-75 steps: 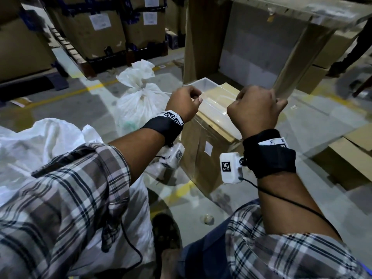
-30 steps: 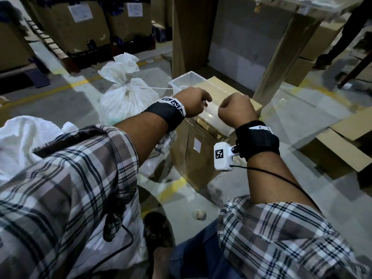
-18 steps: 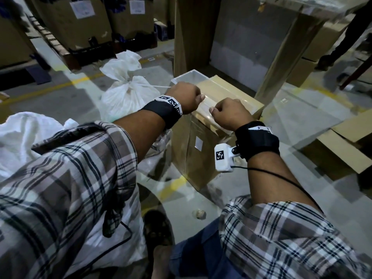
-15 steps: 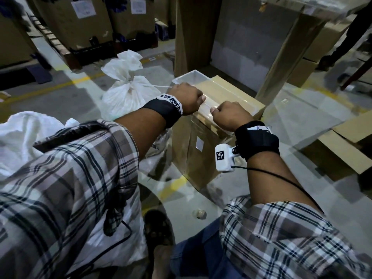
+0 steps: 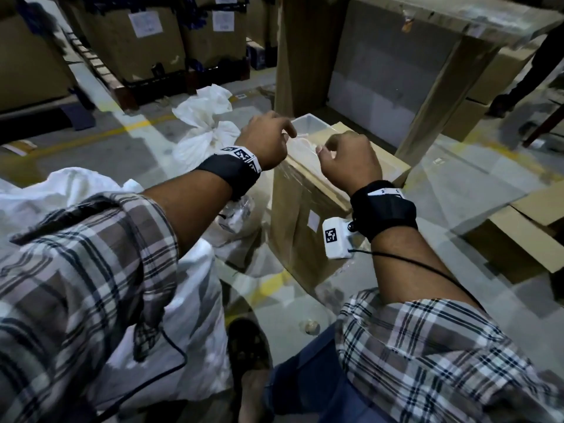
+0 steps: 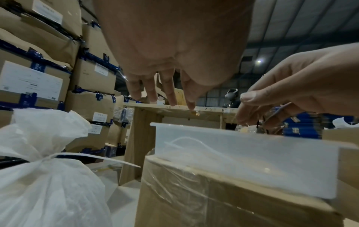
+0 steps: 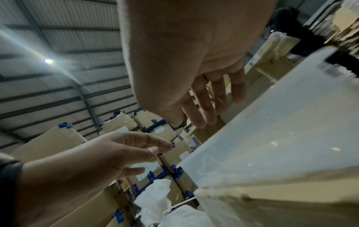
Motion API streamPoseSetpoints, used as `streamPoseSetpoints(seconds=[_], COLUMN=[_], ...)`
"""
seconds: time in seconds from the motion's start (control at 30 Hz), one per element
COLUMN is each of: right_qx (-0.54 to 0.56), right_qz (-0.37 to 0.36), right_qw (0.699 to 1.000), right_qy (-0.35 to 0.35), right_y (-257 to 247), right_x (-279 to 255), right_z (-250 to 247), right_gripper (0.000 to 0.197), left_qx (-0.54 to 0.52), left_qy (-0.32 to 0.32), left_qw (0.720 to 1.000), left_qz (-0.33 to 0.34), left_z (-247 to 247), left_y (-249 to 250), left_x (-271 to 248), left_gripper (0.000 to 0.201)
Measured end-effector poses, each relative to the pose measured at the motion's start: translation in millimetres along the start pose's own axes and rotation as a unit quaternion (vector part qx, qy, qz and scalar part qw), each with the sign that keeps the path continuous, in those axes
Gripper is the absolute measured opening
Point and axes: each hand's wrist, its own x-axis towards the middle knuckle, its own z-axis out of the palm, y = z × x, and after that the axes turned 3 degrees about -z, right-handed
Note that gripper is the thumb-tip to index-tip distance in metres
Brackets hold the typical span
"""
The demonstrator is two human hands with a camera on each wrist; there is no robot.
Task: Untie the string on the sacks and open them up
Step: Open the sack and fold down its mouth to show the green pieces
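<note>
A white sack stands on the floor behind my left wrist, its neck still tied with a white string. Another white sack lies slack by my left arm. A translucent tray sits on a cardboard box, and a loose white string shows through its wall. My left hand hovers over the tray's left end with its fingers relaxed and holding nothing. Just to the right, my right hand hangs over the tray with loosely curled fingers, also holding nothing.
The wrapped cardboard box under the tray stands in front of my knees. A wooden table rises behind it. Stacked cartons on pallets line the back left. Flattened cardboard lies at the right. Another person's legs show far right.
Both hands were closed fists held together over the box. They have since loosened and spread apart above the tray, and a string now lies inside it.
</note>
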Motion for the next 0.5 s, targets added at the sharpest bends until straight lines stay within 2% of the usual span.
streamPoseSetpoints(seconds=[0.07,0.23,0.4,0.5], right_qx=[0.014,0.066,0.116,0.153], right_qz=[-0.037,-0.114,-0.199,-0.240], right_qw=[0.999,0.990,0.969,0.951], right_qy=[0.004,-0.042,-0.092,-0.120], right_y=[-23,-91,-163,-204], right_x=[0,-9,-30,-44], right_z=[1,11,25,32], right_gripper=[0.034,0.029,0.025,0.019], left_qx=[-0.001,-0.015,-0.006,-0.005], left_qy=[0.010,0.037,0.053,0.086], left_qw=[1.000,0.998,0.992,0.984], left_qz=[-0.011,-0.054,-0.111,-0.154], left_z=[-23,-88,-159,-192], left_y=[-12,-58,-120,-156], left_x=[-11,-56,-132,-181], left_gripper=[0.024,0.020,0.016,0.016])
